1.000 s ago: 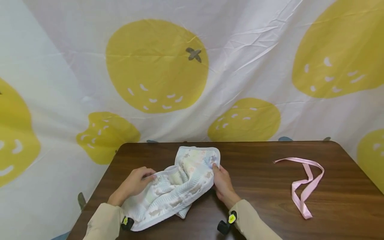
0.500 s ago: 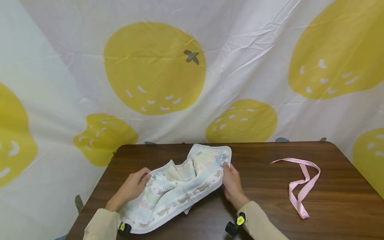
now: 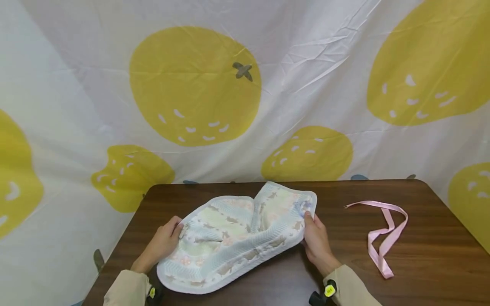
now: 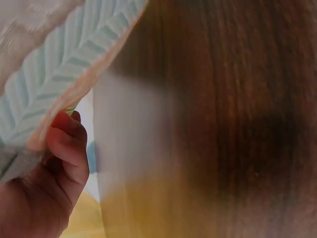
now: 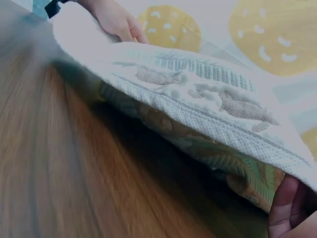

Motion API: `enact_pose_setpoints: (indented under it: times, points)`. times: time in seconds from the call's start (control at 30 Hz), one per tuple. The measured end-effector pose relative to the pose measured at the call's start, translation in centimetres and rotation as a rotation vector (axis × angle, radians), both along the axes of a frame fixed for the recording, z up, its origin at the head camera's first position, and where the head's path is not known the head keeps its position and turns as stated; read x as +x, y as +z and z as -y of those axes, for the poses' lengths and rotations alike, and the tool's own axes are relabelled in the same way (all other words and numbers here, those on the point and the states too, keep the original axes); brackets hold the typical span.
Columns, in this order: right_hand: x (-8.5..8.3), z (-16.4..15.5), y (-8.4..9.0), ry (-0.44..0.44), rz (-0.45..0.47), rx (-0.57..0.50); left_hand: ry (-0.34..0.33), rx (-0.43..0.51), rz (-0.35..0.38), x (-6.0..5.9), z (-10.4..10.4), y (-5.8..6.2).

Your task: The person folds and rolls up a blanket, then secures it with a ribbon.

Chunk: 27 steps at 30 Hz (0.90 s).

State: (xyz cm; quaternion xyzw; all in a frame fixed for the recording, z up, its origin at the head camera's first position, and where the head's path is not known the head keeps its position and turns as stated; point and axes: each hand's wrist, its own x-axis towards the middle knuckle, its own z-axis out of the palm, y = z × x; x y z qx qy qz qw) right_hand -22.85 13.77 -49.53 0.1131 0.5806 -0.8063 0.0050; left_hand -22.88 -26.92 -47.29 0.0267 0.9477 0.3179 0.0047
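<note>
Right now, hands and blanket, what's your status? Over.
Left hand grips the blanket at its left edge. Right hand pinches its right corner. Blanket lies spread on the table. Pink ribbon lies apart, right.

Bare table (image 3: 440,272) lies open right of the right hand (image 3: 317,244), broken only by the pink ribbon (image 3: 386,238) well apart from it. Printed cloth (image 3: 237,233) spans the gap between both hands. Left hand (image 3: 162,244) sits near the table's left edge; backdrop sheet (image 3: 245,85) closes the far side.
</note>
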Motion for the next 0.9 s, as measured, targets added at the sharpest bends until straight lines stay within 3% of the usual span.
enact_pose_setpoints:
  times: [0.3,0.57,0.77,0.9]
  points:
    - [1.5,-4.0,0.0,0.001,0.033,0.027,0.077,0.013,0.040,0.3,1.1,-1.1]
    - [3.5,-6.1,-0.3,0.026,0.065,0.045,0.118,0.049,0.134,0.7,1.6,-2.1]
    - [3.1,-7.6,-0.1,0.027,0.096,0.076,0.138,0.079,0.181,0.7,1.8,-2.3]
    - [2.1,-9.1,0.7,0.026,0.113,0.207,0.146,0.112,0.227,0.6,1.8,-2.4]
